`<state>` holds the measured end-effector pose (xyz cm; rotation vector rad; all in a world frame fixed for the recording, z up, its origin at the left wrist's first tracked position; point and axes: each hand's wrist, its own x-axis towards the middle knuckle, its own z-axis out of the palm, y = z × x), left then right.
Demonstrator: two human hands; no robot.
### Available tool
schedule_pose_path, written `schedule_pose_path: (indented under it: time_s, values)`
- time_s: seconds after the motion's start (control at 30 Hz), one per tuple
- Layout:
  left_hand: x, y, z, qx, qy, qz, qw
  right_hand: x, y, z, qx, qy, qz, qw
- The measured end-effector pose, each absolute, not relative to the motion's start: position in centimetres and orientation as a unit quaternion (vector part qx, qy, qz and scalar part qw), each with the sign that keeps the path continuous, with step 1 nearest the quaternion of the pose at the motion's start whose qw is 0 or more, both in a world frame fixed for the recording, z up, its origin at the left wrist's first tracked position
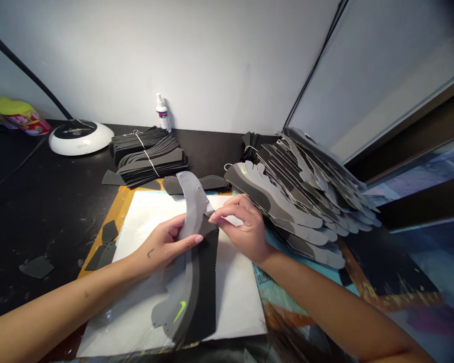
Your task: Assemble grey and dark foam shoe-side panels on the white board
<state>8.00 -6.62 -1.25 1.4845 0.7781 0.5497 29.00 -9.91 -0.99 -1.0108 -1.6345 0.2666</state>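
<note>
A grey and black shoe upper piece [202, 282] with a small yellow-green swoosh stands out against the white sheet [238, 302] on the table. My left hand [170, 239] grips it by its left edge, thumb on top and fingers underneath. At its upper right edge my right hand [242, 224] pinches a small pale flap or strip [209, 207] between thumb and fingertips. Whether that bit is part of the upper or separate, I cannot tell. Small holes show along the grey edge close to the pinch.
Large stacked shoe uppers [287, 196] fill the right side. Tied bundles of dark pieces [147, 156] lie behind the sheet. Loose dark pieces [106, 249] are at left. A lamp base [81, 137] and a white spray bottle [162, 113] stand near the wall.
</note>
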Motion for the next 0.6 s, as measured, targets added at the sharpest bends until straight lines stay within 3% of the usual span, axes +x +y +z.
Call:
schedule_pose_path:
  time_s: [0.37, 0.6]
  values:
    - [8.1, -6.6, -1.5, 0.677, 0.343, 0.176, 0.627, 28.6, -9.2, -0.5, -0.465, -0.667, 0.100, 0.574]
    - [8.1, -6.6, -1.7, 0.649, 0.358, 0.196, 0.642, 28.8, -8.8, -1.2, -0.502, -0.564, 0.274, 0.596]
